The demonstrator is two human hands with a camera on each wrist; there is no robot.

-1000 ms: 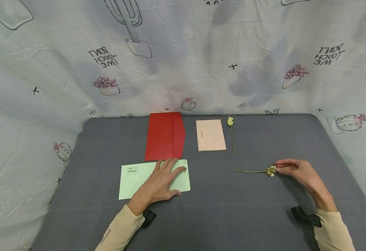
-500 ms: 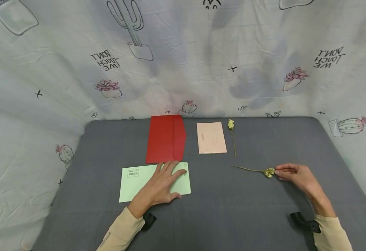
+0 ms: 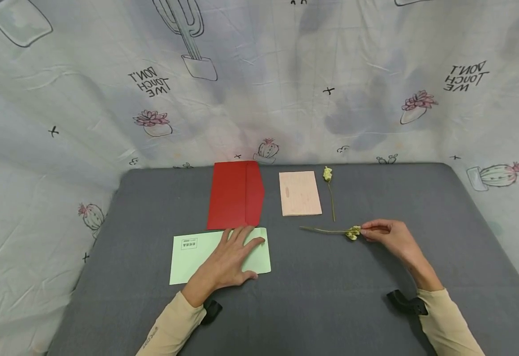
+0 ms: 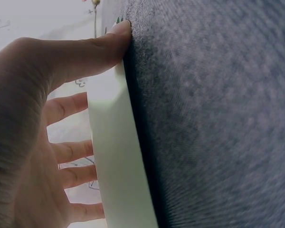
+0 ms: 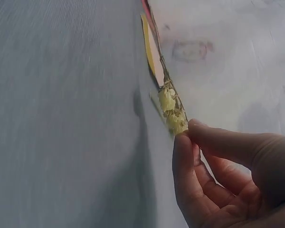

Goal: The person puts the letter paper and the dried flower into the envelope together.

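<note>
A pale green envelope [image 3: 255,254] lies on the grey table, and my left hand [image 3: 223,262] rests across its right half with fingers spread and straight. In the left wrist view the thumb touches the near edge of the envelope [image 4: 116,142]. My right hand [image 3: 390,240] pinches a dried yellow flower [image 3: 353,233] by its blossom end, between thumb and fingertips. Its thin stem points left, toward the envelope's open side. The right wrist view shows the pale blossom [image 5: 171,109] right at the fingertips.
Behind the green envelope lies a red envelope [image 3: 230,195]. To its right are a pinkish card [image 3: 300,194] and a second dried flower [image 3: 328,174] with its stem toward me. A patterned white cloth [image 3: 286,89] hangs behind the grey table [image 3: 312,306].
My right hand has carried the dried flower leftward, and the stem tip is now closer to the green envelope. My left hand stays in place on the envelope.
</note>
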